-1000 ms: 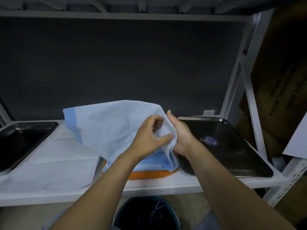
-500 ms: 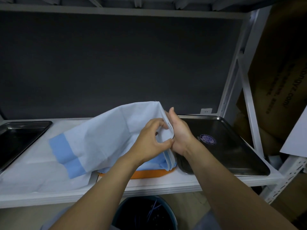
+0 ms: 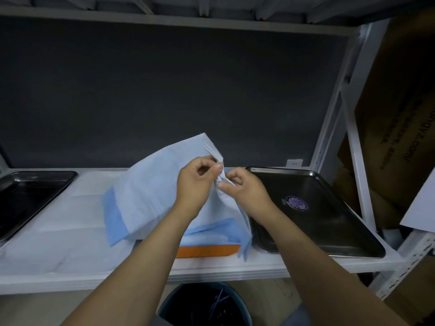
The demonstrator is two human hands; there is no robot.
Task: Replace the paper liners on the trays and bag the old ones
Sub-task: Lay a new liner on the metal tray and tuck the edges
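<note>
Both hands are in the middle of the frame, pinching the top edge of a pale blue paper liner [image 3: 150,191]. The left hand [image 3: 195,184] has its fingers curled tight on the paper, and the right hand [image 3: 244,191] now grips the same edge with its own fingertips. A second ago the right hand lay flat behind the paper with open fingers; now it has closed on it, and the two hands are starting to pull apart. That looks like peeling one sheet from the others or opening up a fold — a fresh liner being made ready. The loose end of the liner has also dropped and now hangs down to the left, over a stack of blue sheets [image 3: 211,234] on something orange [image 3: 207,250] at the shelf's front edge. The steel tray [image 3: 329,231] on the right is bare, so it probably gets this liner next. Another steel tray [image 3: 28,196] sits at the left edge, also bare. A white sheet [image 3: 58,243] lies flat on the shelf between them. At the bottom of the frame sits a dark bin [image 3: 204,307] — maybe for the old ones.
</note>
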